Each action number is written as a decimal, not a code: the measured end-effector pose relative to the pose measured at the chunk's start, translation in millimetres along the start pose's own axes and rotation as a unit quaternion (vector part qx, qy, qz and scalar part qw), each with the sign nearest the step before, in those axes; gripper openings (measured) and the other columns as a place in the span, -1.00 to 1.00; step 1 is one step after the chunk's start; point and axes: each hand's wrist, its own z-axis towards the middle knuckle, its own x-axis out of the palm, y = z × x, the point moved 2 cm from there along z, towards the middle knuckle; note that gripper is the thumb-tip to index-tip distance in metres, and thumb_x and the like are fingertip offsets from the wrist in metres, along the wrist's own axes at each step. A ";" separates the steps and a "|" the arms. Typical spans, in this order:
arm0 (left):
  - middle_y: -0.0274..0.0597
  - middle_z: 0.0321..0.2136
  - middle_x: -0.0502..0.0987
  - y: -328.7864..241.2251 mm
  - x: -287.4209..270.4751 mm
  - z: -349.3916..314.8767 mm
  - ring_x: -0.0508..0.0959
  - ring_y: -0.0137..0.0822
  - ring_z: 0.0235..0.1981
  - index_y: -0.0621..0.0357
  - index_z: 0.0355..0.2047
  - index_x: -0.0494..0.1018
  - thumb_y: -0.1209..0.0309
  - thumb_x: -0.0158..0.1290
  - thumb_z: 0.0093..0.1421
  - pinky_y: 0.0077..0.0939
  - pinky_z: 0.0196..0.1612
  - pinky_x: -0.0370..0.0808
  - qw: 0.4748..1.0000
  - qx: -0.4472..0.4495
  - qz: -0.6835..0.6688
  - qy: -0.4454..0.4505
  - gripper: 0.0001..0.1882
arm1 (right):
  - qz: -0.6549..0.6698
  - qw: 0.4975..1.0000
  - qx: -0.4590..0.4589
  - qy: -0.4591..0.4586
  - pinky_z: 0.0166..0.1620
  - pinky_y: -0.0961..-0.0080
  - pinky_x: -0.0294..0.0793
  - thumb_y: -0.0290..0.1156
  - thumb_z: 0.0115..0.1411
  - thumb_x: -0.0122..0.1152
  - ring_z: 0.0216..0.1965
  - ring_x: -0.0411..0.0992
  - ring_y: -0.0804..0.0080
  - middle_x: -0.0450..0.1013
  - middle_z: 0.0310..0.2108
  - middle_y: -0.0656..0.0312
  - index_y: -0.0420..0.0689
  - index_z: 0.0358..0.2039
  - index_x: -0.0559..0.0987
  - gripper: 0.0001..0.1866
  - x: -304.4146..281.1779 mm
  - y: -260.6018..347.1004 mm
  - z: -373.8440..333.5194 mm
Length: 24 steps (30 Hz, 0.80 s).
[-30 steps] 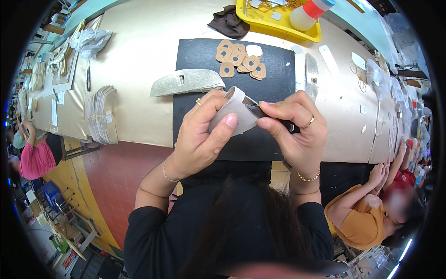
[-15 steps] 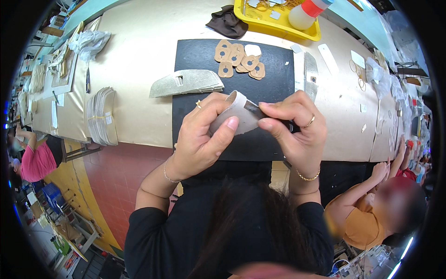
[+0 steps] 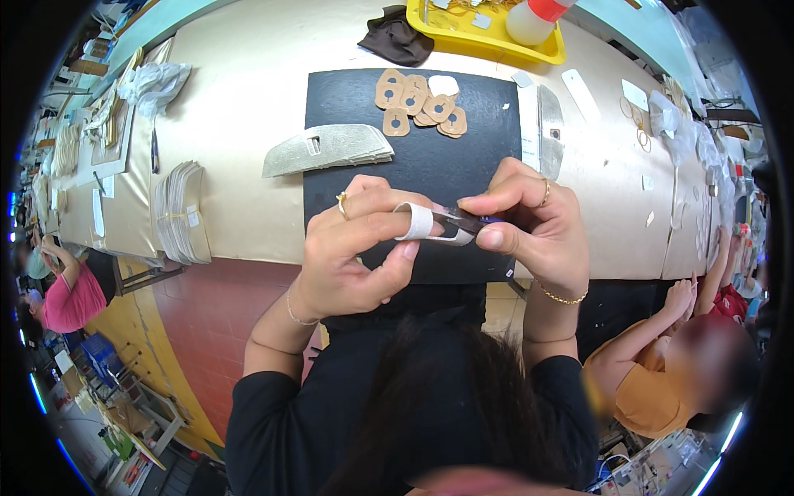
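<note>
My left hand [image 3: 343, 252] is closed on a light grey, curled strip-like piece of sheet material [image 3: 418, 221], bent into a loop around its fingers. In my right hand [image 3: 546, 227], thumb and forefinger pinch a slim dark tool [image 3: 467, 221] with a bit of purple-blue on it. Its tip reaches the piece's opening; I cannot make out its exact kind. Both hands are above the near part of a black mat [image 3: 343, 95]. Beyond them lie a small stack of silvery-grey cut pieces [image 3: 356, 145] with a slot and a pile of tan pieces with round holes [image 3: 411, 99].
A yellow tray [image 3: 488, 45] with a red-banded bottle [image 3: 529, 25] stands at the back, beside a dark cloth [image 3: 395, 37]. A banded grey stack [image 3: 176, 217] is at left, and a grey curved piece [image 3: 550, 132] at right. A co-worker in orange [image 3: 641, 388] sits at right.
The grey piece has turned so its curled loop faces me, with my left fingers inside it. My right hand has shifted slightly with the dark tool, which shows more now.
</note>
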 end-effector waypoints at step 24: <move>-0.27 -0.18 0.67 -0.5 -0.8 -2.5 0.62 -0.42 -0.36 0.06 -0.37 0.61 0.63 0.11 -0.15 -0.37 -0.07 0.35 0.997 0.038 0.051 0.032 -0.71 | -0.035 0.998 -0.038 0.039 -0.35 0.66 0.29 -0.46 -0.06 0.53 -0.44 0.36 0.61 0.44 -0.51 0.37 -0.14 -0.31 0.73 -0.75 -2.0 1.8 2.5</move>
